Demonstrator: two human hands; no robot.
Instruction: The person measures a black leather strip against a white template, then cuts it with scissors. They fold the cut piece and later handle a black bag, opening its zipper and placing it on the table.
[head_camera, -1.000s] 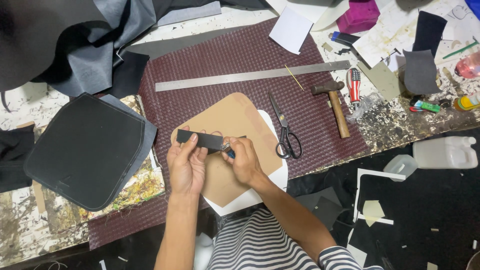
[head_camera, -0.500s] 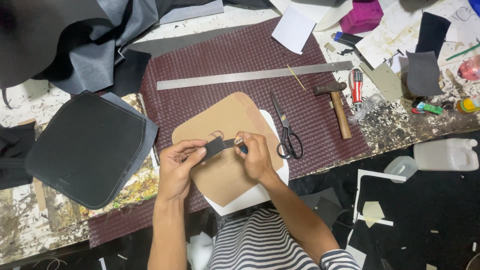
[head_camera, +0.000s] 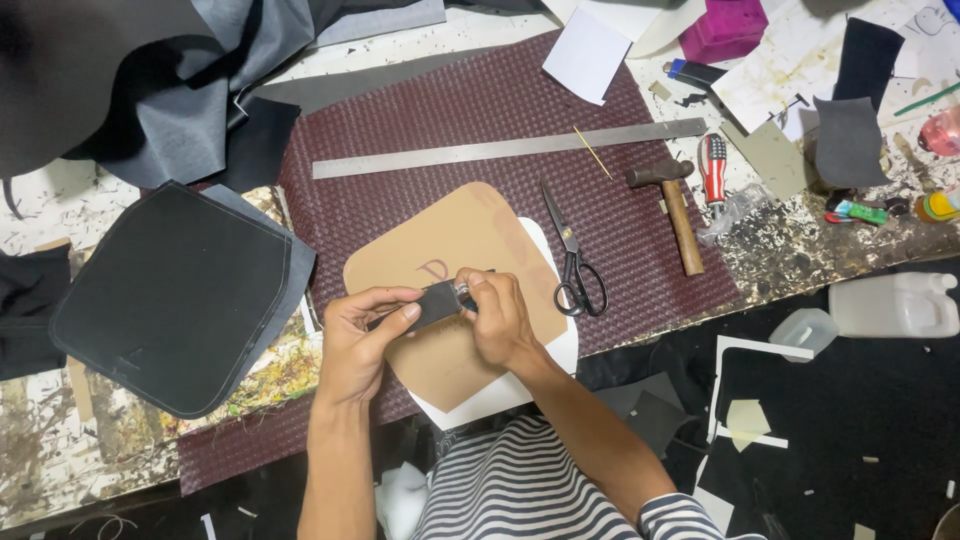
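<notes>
Surface: paint-spattered workbench (head_camera: 60, 470) seen from the head camera, covered in part by a maroon woven mat (head_camera: 480, 110).
Left hand: left hand (head_camera: 360, 335) pinches the left end of a small dark leather strip (head_camera: 432, 303), thumb on top, fingers curled under.
Right hand: right hand (head_camera: 497, 315) grips the strip's right end, fingers closed over it.
Strip: held just above the bench between both hands, tilted slightly up to the right.
Below the hands: tan rounded pattern (head_camera: 450, 250) lying on a white sheet (head_camera: 550, 350).
Right of the right hand: black-handled scissors (head_camera: 572, 260) just beside; wooden-handled hammer (head_camera: 675, 215) farther out.
Beyond the hands: long steel ruler (head_camera: 500, 148) across the mat.
Left of the left hand: black stitched panel (head_camera: 170, 295), near but apart.
</notes>
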